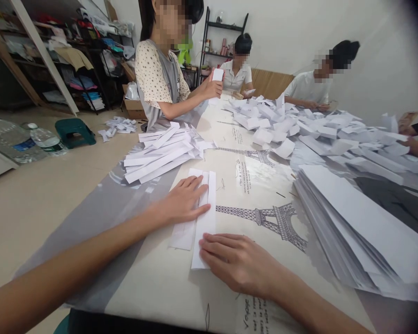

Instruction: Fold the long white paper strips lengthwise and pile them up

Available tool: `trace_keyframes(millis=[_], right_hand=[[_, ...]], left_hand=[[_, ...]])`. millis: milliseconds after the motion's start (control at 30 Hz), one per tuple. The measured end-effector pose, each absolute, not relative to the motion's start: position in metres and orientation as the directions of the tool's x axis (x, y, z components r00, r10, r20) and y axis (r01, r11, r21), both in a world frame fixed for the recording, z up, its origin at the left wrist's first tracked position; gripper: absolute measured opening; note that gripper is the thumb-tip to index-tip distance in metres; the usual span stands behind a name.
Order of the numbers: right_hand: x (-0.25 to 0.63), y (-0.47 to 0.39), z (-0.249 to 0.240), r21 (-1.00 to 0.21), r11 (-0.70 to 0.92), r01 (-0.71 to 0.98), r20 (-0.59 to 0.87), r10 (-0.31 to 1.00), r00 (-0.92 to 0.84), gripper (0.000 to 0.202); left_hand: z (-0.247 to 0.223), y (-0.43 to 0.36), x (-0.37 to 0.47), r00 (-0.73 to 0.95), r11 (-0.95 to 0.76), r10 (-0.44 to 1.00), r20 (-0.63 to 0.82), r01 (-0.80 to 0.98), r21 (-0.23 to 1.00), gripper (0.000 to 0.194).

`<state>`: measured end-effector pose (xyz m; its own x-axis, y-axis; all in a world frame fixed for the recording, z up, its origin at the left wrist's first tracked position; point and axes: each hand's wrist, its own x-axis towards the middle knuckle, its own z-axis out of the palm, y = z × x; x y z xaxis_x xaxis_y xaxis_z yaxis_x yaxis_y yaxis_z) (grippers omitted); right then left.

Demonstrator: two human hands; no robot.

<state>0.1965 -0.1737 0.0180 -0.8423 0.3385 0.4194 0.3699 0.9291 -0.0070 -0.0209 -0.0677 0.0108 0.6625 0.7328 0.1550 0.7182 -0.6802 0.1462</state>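
Note:
My left hand (181,202) lies palm down with its fingers spread over a folded white paper strip (212,190) and a wider white paper piece (181,237) partly beneath it. On the near right edge of the strip rest the stretched fingers of my right hand (242,264); its thumb cannot be made out. The strip runs lengthwise away from me on the tablecloth (153,278). Just beyond my left hand is a heap of narrow folded paper strips (163,155). A thick stack of white paper sheets (355,222) lies to the right of my right hand.
A large pile of loose paper pieces (296,125) covers the table's far right. One person (160,79) holds paper at the far left; others (242,72) sit around the table. On the floor at left are a green stool (75,132), plastic bottles (47,139) and paper scraps (118,126).

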Motion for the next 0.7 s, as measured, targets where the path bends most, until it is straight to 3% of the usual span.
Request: trace_keyframes(millis=[133,300,500,700], right_hand=[[0.196,-0.172,0.017,-0.046,0.928,0.369,0.425,0.353,-0.834,0.021],[0.195,-0.172,0.019,-0.087,0.927,0.365,0.417,0.367,-0.832,0.022],[0.195,-0.171,0.020,-0.119,0.916,0.383,0.414,0.396,-0.820,0.021],[0.193,-0.173,0.019,-0.089,0.905,0.416,0.425,0.413,-0.806,0.023]], left_hand=[[0.016,-0.060,-0.016,0.695,-0.708,0.703,0.150,0.704,0.056,0.047],[0.016,-0.053,-0.012,0.685,-0.689,0.719,0.117,0.725,-0.007,0.064],[0.008,-0.045,-0.016,0.700,-0.703,0.709,0.082,0.712,0.000,0.072],[0.003,-0.053,-0.017,0.632,-0.650,0.755,0.173,0.755,0.081,0.059]])
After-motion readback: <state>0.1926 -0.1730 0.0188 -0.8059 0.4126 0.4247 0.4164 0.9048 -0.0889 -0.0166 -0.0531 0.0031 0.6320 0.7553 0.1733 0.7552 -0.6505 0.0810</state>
